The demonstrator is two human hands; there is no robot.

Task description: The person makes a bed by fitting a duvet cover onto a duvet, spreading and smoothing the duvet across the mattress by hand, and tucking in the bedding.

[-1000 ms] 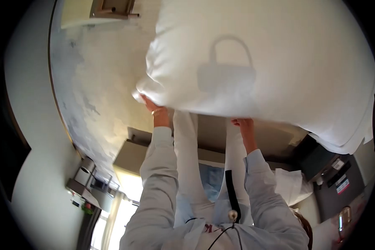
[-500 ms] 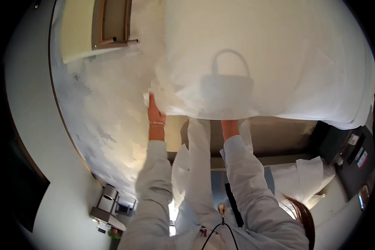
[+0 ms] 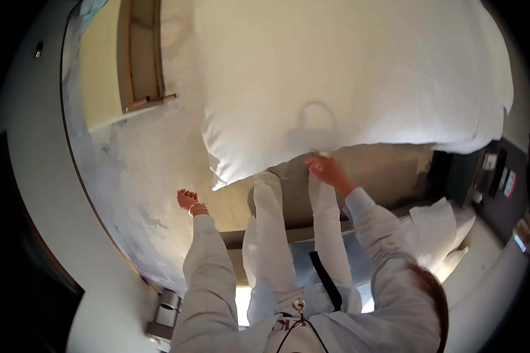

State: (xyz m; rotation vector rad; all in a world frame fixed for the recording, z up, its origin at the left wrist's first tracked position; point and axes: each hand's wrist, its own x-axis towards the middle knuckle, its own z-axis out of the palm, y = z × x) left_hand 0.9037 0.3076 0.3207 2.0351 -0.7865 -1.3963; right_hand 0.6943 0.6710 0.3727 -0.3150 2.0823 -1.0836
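Observation:
A white bed sheet (image 3: 359,70) covers the bed in front of me, its near edge hanging loose and its left corner drooping to a point. My left hand (image 3: 187,199) is off the cloth, lower and to the left of that corner, with the fingers curled in and nothing visible in them. Just below the sheet's near edge is my right hand (image 3: 328,170), fingers partly stretched to the left and apart from each other. A small pale patch (image 3: 321,153) shows right above its fingers; I cannot tell what it is.
Past the bed's left side stands a wooden-framed chair or stool (image 3: 141,53) on the mottled carpet (image 3: 141,159). On the right, a dark bedside table (image 3: 494,182) carries small items. A second bed with white bedding (image 3: 436,223) lies behind my legs.
My left hand has let go of the sheet's corner and dropped down and left. My right hand has come out from under the edge. The sheet's left corner now hangs lower.

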